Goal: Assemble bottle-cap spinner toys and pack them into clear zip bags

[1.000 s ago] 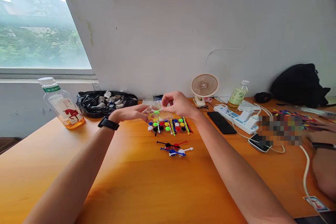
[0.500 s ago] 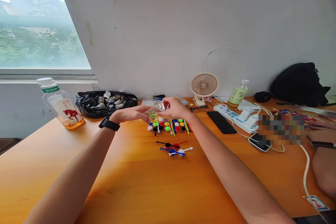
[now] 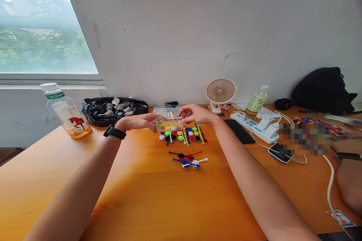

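A clear plastic bag (image 3: 167, 123) hangs between my two hands above the rows of small parts. Its left side is in the grip of my left hand (image 3: 138, 122), which wears a black wristband. On the right side, my right hand (image 3: 196, 114) pinches the bag's edge with bent fingers. Beneath the bag lie round coloured discs (image 3: 180, 138) on clear bases, with arrow-shaped pointers (image 3: 201, 134) laid among them. Closer to me sit several assembled spinners (image 3: 190, 163) with black, red, blue and white arrows.
A tea bottle (image 3: 69, 115) and a black bag of scraps (image 3: 113, 111) stand at the left. Toward the back right are a fan (image 3: 220, 91), another bottle (image 3: 256, 101), a power strip (image 3: 254, 128) and phones. A co-worker's arm (image 3: 349, 165) rests at the right edge.
My right hand has shifted right and its fingers have loosened somewhat. The bag now looks more stretched out between my hands. The spinners and discs have stayed put.
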### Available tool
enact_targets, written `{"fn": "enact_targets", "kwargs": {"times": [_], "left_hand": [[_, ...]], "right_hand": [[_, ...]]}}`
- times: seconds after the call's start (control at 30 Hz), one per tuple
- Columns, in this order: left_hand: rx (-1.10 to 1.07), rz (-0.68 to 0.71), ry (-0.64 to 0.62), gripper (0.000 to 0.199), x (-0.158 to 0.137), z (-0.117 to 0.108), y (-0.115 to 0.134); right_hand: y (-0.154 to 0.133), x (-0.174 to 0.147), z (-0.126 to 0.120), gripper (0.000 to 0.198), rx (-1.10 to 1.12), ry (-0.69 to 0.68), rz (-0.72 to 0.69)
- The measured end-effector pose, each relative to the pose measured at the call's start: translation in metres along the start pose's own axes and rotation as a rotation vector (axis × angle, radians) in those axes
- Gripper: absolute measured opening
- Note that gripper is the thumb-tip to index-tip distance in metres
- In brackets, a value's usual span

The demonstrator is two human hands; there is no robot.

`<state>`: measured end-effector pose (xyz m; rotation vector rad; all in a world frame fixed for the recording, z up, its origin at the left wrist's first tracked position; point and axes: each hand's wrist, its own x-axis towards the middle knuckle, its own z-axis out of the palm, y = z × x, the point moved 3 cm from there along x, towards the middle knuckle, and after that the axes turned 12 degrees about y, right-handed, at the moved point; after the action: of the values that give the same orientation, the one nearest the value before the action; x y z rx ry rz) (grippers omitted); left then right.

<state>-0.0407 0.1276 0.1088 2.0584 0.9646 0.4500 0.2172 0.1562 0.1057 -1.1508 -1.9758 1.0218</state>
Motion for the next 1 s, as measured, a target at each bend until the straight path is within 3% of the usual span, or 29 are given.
{"fn": "enact_targets", "kwargs": {"times": [0.13, 0.27, 0.33, 0.43, 0.73, 1.0], "left_hand": [[0.027, -0.043, 0.056, 0.073, -0.002, -0.008, -0.013], [0.021, -0.116, 0.097, 0.076, -0.006, -0.013, -0.022], [0.031, -0.118, 0.109, 0.077, -0.008, -0.015, -0.024], [0.062, -0.122, 0.12, 0.077, -0.009, -0.016, -0.026], [-0.025, -0.153, 0.158, 0.071, -0.018, -0.026, -0.035], [-0.224, -0.158, 0.202, 0.065, -0.023, -0.034, -0.043]], "right_hand": [[-0.008, -0.004, -0.002, 0.011, -0.227, 0.018, -0.012], [-0.018, -0.009, 0.021, 0.016, -0.536, -0.305, -0.06], [-0.019, -0.012, 0.039, 0.023, -0.586, -0.474, -0.072], [-0.017, -0.013, 0.063, 0.032, -0.596, -0.621, -0.072], [-0.004, -0.01, 0.075, 0.037, -0.529, -0.633, -0.038], [0.009, -0.006, 0.092, 0.026, -0.276, -0.676, 0.006]]}}
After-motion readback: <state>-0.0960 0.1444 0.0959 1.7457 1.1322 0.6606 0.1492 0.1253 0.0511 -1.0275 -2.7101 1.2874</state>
